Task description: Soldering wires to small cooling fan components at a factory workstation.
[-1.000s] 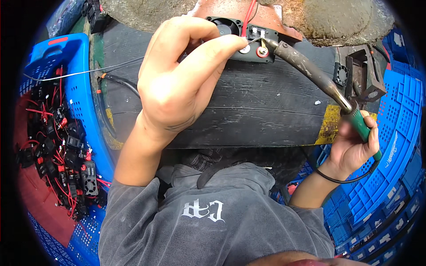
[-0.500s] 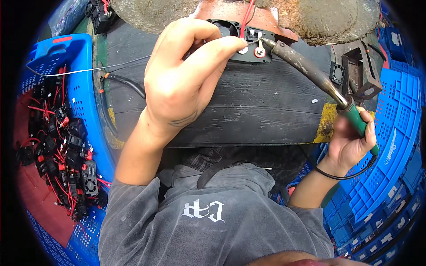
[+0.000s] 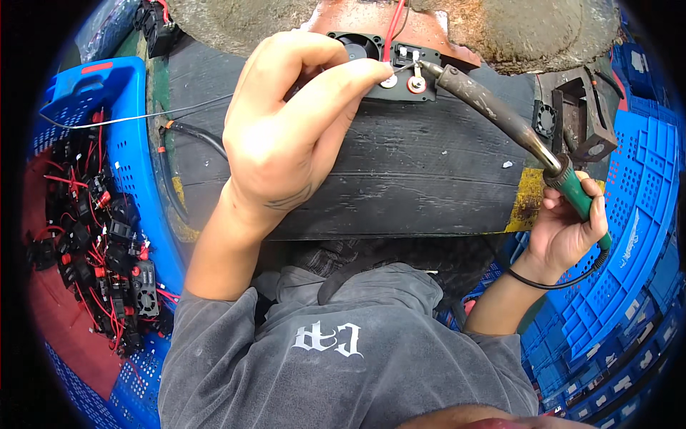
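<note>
My left hand (image 3: 282,136) is closed in a pinch on a thin solder wire (image 3: 164,112), which trails off to the left. The wire's short end reaches out past the fingertips. In my right hand (image 3: 568,222) is a soldering iron (image 3: 493,111), gripped by its green handle. Its tip points at a metal terminal on a black panel (image 3: 400,93) at the far edge of the bench. The panel carries a small fan (image 3: 357,48), a red-ringed screw post (image 3: 416,84) and red wires (image 3: 395,28). My left hand partly covers the panel's left part.
On the left, a blue crate (image 3: 132,161) holds several black fan units with red wires. Cutters (image 3: 196,132) lie on the dark bench (image 3: 429,171). A metal bracket (image 3: 589,118) and small fan stand right, beside blue crates (image 3: 629,214). Rough slabs (image 3: 532,32) lie behind.
My left hand has shifted slightly left, and the panel has shifted a little the same way. The iron's tip stays at the terminal.
</note>
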### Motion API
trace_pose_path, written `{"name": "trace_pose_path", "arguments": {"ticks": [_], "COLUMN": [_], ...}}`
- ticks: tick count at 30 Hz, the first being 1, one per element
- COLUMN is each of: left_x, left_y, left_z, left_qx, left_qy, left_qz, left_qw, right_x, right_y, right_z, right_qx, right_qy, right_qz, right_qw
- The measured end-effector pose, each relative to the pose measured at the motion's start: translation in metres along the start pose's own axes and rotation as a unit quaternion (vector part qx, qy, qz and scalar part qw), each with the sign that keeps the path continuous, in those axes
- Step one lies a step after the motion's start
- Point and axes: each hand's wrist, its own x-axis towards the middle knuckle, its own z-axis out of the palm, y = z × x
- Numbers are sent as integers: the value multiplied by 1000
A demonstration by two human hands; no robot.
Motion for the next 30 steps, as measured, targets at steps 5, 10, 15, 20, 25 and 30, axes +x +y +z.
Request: {"name": "trace_pose_path", "arguments": {"ticks": [5, 10, 15, 20, 25, 30], "left_x": [-1, 1, -1, -1, 1, 2], "left_y": [-1, 0, -2, -2, -1, 0], "left_z": [1, 0, 3, 2, 0, -2], "left_qx": [-2, 16, 9, 15, 22, 22], "left_qy": [7, 6, 16, 19, 22, 23], "left_qz": [-7, -2, 6, 0, -5, -4], "left_qw": [1000, 1000, 1000, 1000, 1000, 999], "right_x": [1, 3, 3, 3, 2, 2], "right_y": [-1, -1, 1, 0, -4, -4], "right_z": [2, 5, 6, 3, 4, 7], "right_qx": [-8, -2, -14, -25, -22, -21], "right_qy": [-6, 9, 15, -7, -24, -26], "right_qz": [-6, -4, -9, -17, -15, -21], "right_qw": [1000, 1000, 1000, 1000, 999, 999]}}
